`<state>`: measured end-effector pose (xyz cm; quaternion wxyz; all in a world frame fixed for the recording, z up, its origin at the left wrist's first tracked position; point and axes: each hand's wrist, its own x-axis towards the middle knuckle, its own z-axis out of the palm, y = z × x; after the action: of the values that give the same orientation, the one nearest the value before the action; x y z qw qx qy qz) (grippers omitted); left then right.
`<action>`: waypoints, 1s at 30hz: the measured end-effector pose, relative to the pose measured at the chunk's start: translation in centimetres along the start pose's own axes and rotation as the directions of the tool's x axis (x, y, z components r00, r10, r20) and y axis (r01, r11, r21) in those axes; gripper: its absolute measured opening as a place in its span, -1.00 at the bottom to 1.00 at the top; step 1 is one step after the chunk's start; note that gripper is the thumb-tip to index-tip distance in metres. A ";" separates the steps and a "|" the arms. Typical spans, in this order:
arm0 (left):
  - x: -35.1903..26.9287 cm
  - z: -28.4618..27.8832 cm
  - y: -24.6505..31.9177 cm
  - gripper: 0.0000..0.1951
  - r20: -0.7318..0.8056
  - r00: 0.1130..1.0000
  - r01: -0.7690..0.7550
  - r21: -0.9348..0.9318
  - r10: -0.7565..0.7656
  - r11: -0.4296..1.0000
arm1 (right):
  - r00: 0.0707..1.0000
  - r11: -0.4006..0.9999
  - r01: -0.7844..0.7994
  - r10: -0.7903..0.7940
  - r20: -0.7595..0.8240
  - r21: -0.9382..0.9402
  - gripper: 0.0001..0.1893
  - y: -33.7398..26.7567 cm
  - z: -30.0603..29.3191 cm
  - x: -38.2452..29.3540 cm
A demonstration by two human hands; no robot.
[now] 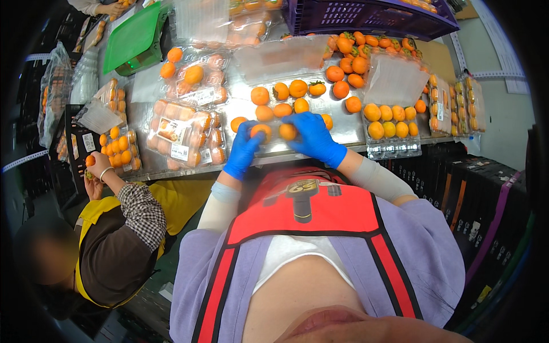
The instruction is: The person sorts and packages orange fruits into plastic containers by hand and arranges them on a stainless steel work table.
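Observation:
Blue gloves cover both my hands at the near edge of the metal table [274, 153]. My left hand [244, 150] has its fingers around a persimmon [260, 132]. Close to its right, my right hand [315, 139] grips another persimmon [288, 132] with thumb and fingertips. Several orange persimmons [282, 110] lie in rows just beyond my hands, in what looks like a clear plastic tray partly hidden by them. On the right, a clear plastic clamshell [393, 145] holds two rows of persimmons.
Packed clamshells [184, 133] bearing labels lie to the left. A loose persimmon pile [359, 64] and a purple crate [373, 19] are beyond. A green lidded box [134, 38] stands back left. A co-worker [120, 244] handles fruit at left; another person's hand [110, 9] is top left.

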<state>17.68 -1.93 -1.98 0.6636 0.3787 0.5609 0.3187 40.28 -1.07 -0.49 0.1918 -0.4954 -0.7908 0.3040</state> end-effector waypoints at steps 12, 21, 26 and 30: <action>-0.5 1.5 3.9 -0.29 0.220 0.960 -0.021 -0.551 0.170 0.834 | 0.924 0.376 -0.318 0.329 0.195 0.870 -0.52 -1.6 -2.0 1.6; -0.2 1.7 4.4 -0.40 0.124 0.970 -0.139 -0.422 0.209 0.896 | 0.919 0.496 -0.300 0.378 0.108 0.815 -0.56 -1.1 -1.9 1.7; 0.5 1.5 3.1 -0.41 0.052 0.978 -0.181 -0.255 0.200 0.950 | 0.953 0.628 -0.133 0.294 -0.075 0.766 -0.46 -3.1 -3.9 1.6; 0.7 1.5 1.4 -0.43 0.014 0.939 -0.341 0.172 0.344 0.924 | 0.964 0.731 -0.032 0.203 -0.172 0.682 -0.41 -2.9 -4.3 1.7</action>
<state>19.27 -0.83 -1.00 0.5580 0.5239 0.5170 0.3832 40.15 0.76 4.67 0.4298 -0.4741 -0.5658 0.5200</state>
